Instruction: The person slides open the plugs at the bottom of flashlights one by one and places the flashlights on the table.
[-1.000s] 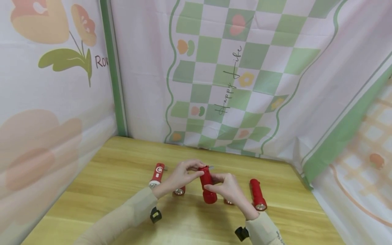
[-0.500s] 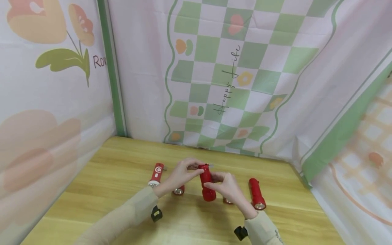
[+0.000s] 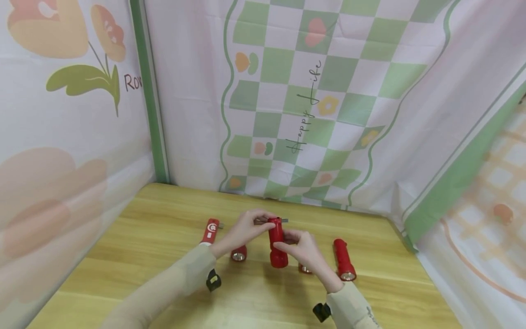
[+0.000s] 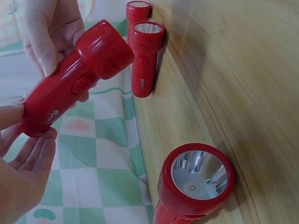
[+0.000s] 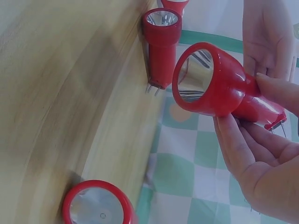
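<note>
Both hands hold one red flashlight (image 3: pixel 278 249) above the table, its lamp end lower and toward the person in the head view. My left hand (image 3: pixel 245 230) pinches the tail end between thumb and fingers. Around the body, just behind the lamp head, my right hand (image 3: pixel 303 250) grips with its thumb on one side and fingers on the other. Metal plug prongs (image 5: pixel 279 125) stick out near the tail. In the left wrist view the flashlight's side shows an oval switch (image 4: pixel 82 85) and a small white print. Its clear lens (image 5: pixel 196 77) faces the right wrist camera.
More flashlights lie on the wooden table (image 3: pixel 255 297): one red with white markings (image 3: pixel 211 230) at the left, a red one (image 3: pixel 239 253) by the left wrist, one partly hidden (image 3: pixel 305 269) under the right hand, one (image 3: pixel 344 260) at the right. A checkered curtain (image 3: pixel 279 66) hangs behind.
The held flashlight and both hands have shifted slightly up and away. The left forearm now covers the lamp end of the leftmost flashlight. Both grips stay the same.
</note>
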Demonstrator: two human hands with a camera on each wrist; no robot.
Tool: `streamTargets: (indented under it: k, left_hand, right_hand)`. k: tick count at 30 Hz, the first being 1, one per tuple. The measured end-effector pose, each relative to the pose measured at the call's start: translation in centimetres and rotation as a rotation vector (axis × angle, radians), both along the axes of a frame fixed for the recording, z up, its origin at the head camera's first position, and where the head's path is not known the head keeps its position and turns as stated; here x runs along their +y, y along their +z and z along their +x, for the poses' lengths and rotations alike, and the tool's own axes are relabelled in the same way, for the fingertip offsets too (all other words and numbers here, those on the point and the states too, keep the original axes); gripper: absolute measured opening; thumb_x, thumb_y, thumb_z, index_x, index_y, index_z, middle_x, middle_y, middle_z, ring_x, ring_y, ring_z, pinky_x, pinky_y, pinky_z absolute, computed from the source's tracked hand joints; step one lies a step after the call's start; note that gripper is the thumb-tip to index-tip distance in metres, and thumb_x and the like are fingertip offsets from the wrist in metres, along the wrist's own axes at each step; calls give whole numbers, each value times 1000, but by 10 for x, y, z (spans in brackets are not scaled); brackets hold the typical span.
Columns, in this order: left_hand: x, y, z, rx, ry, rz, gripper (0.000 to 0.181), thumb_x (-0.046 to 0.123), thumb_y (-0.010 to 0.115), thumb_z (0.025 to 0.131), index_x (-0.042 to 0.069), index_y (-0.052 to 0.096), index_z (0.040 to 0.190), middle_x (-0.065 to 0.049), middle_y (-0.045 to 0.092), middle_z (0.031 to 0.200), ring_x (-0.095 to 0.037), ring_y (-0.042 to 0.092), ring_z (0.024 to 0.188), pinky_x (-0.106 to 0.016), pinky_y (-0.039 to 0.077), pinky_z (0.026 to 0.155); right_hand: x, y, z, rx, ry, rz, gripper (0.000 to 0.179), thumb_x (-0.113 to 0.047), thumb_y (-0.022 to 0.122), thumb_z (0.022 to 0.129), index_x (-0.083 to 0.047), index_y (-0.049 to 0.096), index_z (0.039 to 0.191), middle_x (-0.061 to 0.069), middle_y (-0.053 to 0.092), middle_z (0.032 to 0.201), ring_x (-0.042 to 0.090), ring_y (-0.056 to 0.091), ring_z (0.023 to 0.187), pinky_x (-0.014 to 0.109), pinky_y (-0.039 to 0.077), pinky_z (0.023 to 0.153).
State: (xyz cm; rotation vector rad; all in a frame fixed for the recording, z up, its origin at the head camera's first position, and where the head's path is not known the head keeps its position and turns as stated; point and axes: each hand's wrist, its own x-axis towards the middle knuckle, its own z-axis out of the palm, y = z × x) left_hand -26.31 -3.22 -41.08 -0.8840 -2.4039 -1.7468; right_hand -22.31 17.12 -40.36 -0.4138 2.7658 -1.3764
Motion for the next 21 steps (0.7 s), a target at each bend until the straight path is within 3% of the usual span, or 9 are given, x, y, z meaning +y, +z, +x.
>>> streamTargets:
  k: [21]
  left_hand:
    - [4,0,-16,-47,-4,-97,26,18,68,93,8,70,117,-11,73,116,-24,71,101,-28,60,88]
  right_hand:
    - [2,-8,-8,-70,-3,-39,33,-28,76,87,-7,73,111,10,76,106,20,72,97,37,60,87]
